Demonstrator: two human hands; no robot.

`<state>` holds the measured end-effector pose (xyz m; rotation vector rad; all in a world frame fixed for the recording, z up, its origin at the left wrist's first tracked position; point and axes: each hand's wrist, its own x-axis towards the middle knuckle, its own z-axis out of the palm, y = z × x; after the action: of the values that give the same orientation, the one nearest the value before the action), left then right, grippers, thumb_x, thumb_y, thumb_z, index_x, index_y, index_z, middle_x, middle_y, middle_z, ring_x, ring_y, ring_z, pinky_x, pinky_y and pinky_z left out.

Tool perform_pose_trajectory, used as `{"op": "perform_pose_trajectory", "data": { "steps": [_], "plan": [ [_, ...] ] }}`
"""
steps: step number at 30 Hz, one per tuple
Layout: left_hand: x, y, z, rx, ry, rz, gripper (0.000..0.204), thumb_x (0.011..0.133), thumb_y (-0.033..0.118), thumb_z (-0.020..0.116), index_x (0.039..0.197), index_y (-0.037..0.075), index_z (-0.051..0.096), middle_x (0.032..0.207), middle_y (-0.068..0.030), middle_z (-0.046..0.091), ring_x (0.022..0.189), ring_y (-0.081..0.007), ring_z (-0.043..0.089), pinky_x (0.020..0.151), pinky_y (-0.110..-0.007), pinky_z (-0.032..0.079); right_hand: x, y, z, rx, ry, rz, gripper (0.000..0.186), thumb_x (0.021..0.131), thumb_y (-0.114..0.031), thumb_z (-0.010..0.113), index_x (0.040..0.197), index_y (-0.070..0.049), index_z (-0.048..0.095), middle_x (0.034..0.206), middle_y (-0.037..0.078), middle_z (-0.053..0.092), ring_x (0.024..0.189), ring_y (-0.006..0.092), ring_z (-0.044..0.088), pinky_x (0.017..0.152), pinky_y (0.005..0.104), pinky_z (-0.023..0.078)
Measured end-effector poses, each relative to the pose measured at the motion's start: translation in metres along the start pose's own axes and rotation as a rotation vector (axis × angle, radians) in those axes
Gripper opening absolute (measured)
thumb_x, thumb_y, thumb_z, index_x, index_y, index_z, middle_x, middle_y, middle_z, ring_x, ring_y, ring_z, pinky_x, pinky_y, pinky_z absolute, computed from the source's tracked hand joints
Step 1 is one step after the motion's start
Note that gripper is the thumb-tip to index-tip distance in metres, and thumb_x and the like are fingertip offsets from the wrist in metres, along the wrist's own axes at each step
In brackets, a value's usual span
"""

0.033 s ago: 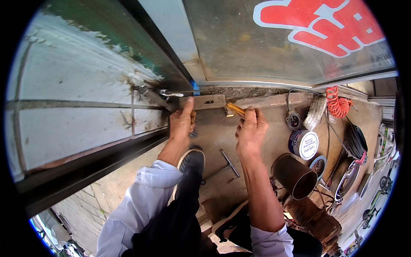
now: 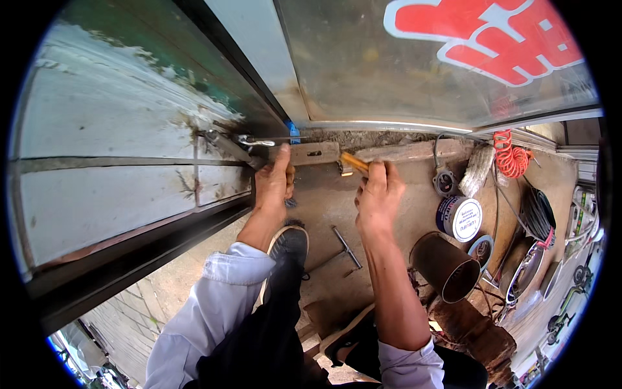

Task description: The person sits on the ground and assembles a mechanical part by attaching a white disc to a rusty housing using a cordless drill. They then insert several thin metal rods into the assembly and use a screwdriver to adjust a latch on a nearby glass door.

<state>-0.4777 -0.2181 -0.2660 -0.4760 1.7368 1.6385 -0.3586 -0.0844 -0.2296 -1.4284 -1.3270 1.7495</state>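
Observation:
My left hand (image 2: 275, 185) grips a flat, rusty metal bar (image 2: 312, 153) with a slot near its right end, thumb on top. Left of it, a grey metal rod (image 2: 228, 146) and a small silver fitting (image 2: 256, 141) sit at the corner of the tiled wall (image 2: 110, 129). My right hand (image 2: 379, 194) is closed around a slim yellow tool (image 2: 353, 162), whose tip is by the bar's right end. A small brassy piece (image 2: 346, 171) shows just below that tip. A long weathered board (image 2: 414, 150) lies along the foot of the glass panel (image 2: 376, 71).
Around my feet are a T-handled tool (image 2: 346, 246), a white tub (image 2: 460, 217), a rusty cylinder (image 2: 446, 266), a plug socket (image 2: 446, 181), a red coiled hose (image 2: 512, 155), black cable (image 2: 538, 217) and brown clutter (image 2: 470, 327). A dark door frame (image 2: 129, 253) runs below the tiles.
Both hands have shifted very slightly, the left one a little up and leftward with the bar. Their grips look the same.

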Motion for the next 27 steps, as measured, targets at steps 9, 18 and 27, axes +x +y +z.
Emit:
{"op": "perform_pose_trajectory", "data": {
  "steps": [9,18,27],
  "plan": [
    [0.007,0.005,0.011,-0.149,0.021,0.018,0.055,0.091,0.057,0.075,0.078,0.006,0.060,0.062,0.0014,0.050,0.046,-0.0081,0.041,0.042,-0.024,0.028,0.010,0.004,0.015,0.035,-0.069,-0.041,0.022,0.102,-0.026,0.056,0.089,-0.008,0.054,0.062,-0.005,0.040,0.047,0.0047,0.033,0.040,0.0253,0.025],
    [0.012,0.001,0.008,-0.212,0.008,0.073,0.050,0.092,0.053,0.075,0.078,0.007,0.061,0.062,0.0014,0.050,0.046,-0.0080,0.042,0.041,-0.024,0.029,0.008,-0.009,0.022,-0.008,-0.054,0.002,0.030,0.102,-0.020,0.054,0.080,0.000,0.056,0.066,-0.001,0.049,0.059,0.0075,0.041,0.051,0.0300,0.035],
    [0.014,0.004,0.008,-0.171,0.015,0.114,0.049,0.095,0.050,0.073,0.077,0.005,0.063,0.062,0.0017,0.051,0.047,-0.0080,0.044,0.042,-0.024,0.032,0.016,-0.004,0.038,-0.002,-0.093,-0.066,0.021,0.101,-0.023,0.056,0.086,-0.009,0.052,0.062,-0.005,0.040,0.048,0.0047,0.034,0.040,0.0253,0.025]
  ]
}}
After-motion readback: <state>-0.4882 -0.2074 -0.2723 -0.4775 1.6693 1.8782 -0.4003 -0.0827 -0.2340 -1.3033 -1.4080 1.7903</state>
